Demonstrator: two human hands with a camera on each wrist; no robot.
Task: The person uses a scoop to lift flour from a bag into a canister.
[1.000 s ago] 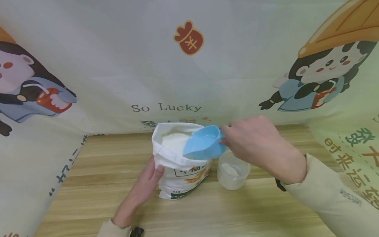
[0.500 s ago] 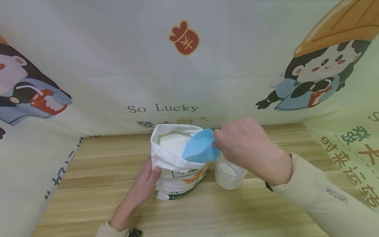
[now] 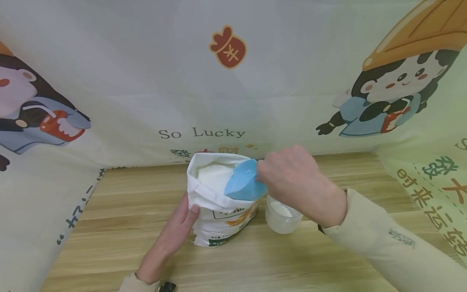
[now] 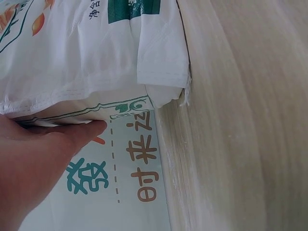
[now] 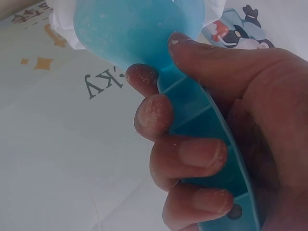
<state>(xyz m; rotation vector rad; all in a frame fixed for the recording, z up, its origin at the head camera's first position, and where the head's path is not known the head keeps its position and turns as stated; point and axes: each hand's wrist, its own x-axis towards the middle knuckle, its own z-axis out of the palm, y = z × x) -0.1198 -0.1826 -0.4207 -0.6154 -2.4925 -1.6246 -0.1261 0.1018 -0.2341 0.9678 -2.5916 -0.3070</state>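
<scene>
A white flour bag (image 3: 226, 225) with a printed wheat design stands upright, its rim folded down and white flour (image 3: 213, 176) heaped inside. My left hand (image 3: 178, 225) holds the bag's left side, thumb toward the front; the other fingers are mostly hidden. In the left wrist view the thumb lies along the bag's lower side. My right hand (image 3: 295, 178) grips the ribbed handle of a light blue scoop (image 3: 242, 182), fingers curled round it and thumb near the bowl. The scoop's tip is in the bag's mouth, against the flour. Beside the bag, a clear plastic jar (image 3: 282, 223) holds some flour.
Everything stands on a wood-grain tabletop (image 3: 120, 227). A pale printed cloth (image 3: 175, 73) with cartoon figures rises at the back and both sides. The right forearm passes above and to the right of the jar.
My right hand has moved left and turned a little, bringing the scoop's bowl further over the bag's mouth. The left hand keeps its hold on the bag. The view has shifted slightly.
</scene>
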